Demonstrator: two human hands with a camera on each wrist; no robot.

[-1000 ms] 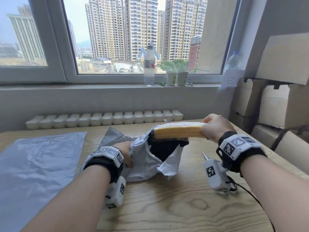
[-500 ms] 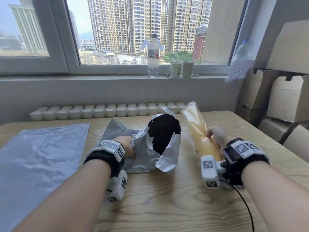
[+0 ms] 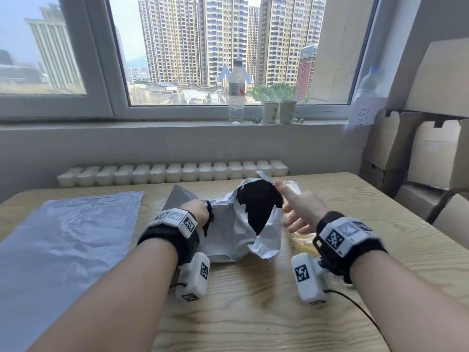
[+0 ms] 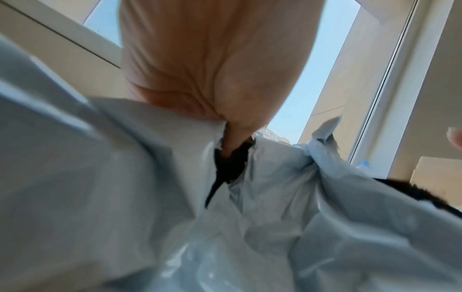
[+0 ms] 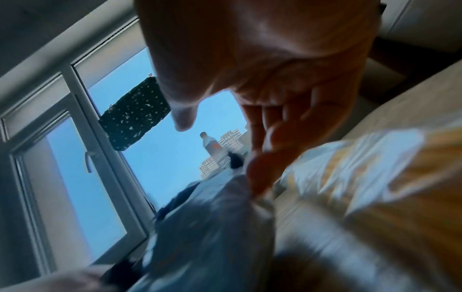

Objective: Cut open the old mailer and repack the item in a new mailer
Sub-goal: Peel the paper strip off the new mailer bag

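Gaping black inside, the crumpled old mailer (image 3: pixel 228 235) is gripped by the left hand (image 3: pixel 196 212) (right hand (image 3: pixel 302 209) fingers spread).

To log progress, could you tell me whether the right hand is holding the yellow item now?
No, the right hand is open, and the yellow item lies beneath it.

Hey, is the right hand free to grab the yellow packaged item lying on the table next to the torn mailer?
Probably yes. The right hand is open and holds nothing, hovering just over the yellow item, which lies on the table right of the old mailer. Nothing sits between them.
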